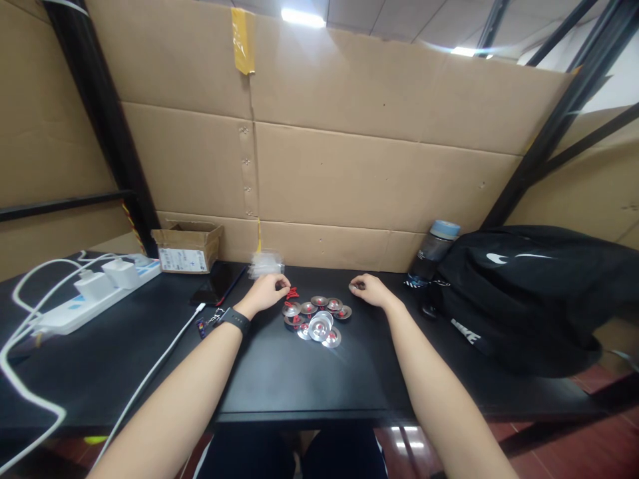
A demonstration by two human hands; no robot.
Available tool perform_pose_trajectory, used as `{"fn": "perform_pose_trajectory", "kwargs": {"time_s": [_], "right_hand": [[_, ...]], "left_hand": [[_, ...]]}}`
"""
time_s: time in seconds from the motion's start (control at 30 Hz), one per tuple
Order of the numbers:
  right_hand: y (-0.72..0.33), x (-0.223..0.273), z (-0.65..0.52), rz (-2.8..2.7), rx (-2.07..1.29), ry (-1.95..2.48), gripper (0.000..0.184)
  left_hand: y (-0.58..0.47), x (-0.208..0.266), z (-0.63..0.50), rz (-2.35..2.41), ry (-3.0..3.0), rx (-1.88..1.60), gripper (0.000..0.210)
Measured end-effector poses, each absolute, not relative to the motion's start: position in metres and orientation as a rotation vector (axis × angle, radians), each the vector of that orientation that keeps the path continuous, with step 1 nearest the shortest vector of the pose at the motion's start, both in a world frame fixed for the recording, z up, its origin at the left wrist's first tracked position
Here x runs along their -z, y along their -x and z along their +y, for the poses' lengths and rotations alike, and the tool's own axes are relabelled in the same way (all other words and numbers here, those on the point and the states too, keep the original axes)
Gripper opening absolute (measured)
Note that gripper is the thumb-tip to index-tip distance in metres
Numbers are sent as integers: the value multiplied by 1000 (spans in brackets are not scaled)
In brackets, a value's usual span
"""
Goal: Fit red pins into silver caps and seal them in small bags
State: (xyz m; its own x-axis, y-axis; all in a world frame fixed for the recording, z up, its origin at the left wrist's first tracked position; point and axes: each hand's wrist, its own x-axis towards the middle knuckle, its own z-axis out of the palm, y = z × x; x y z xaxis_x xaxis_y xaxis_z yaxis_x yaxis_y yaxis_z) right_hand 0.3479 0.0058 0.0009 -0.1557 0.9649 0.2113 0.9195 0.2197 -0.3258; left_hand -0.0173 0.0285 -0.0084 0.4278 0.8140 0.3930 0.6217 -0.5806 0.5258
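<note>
Several small metal finger cymbals (320, 326) with red cord loops at their centres lie in an overlapping cluster on the black table (299, 379). Just behind their left end is a small heap of loose red cord loops (293, 293). My left hand (267, 293), with a dark watch on the wrist, has its fingers pinched together right at this heap; what lies between the fingertips is too small to make out. On the right, apart from the cluster, my right hand (368, 291) pinches a single finger cymbal (355, 287) by its edge, low over the table.
Behind my left hand are clear plastic bags (266, 263), a phone (218, 285) and a cardboard box (188, 248). A power strip (100, 296) and white cables lie left. A bottle (433, 253) and black backpack (529, 299) stand right. A cardboard wall (349, 179) closes the back.
</note>
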Motion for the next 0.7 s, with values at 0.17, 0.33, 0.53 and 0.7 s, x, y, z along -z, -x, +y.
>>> {"fn": "perform_pose_trajectory", "kwargs": {"time_s": [0.17, 0.33, 0.53, 0.7], "right_hand": [[-337, -10, -1, -2151, -146, 1676, 30], [-307, -22, -14, -2334, -407, 1272, 30], [-288, -18, -19, -2355, -418, 1239, 13], [-291, -19, -18, -2315, -360, 1257, 11]], "left_hand": [[16, 8, 27, 1241, -2383, -905, 18], [17, 10, 29, 1251, -2395, -896, 20], [17, 16, 37, 1299, -2396, -904, 39], [9, 21, 34, 1284, -2459, -856, 45]]}}
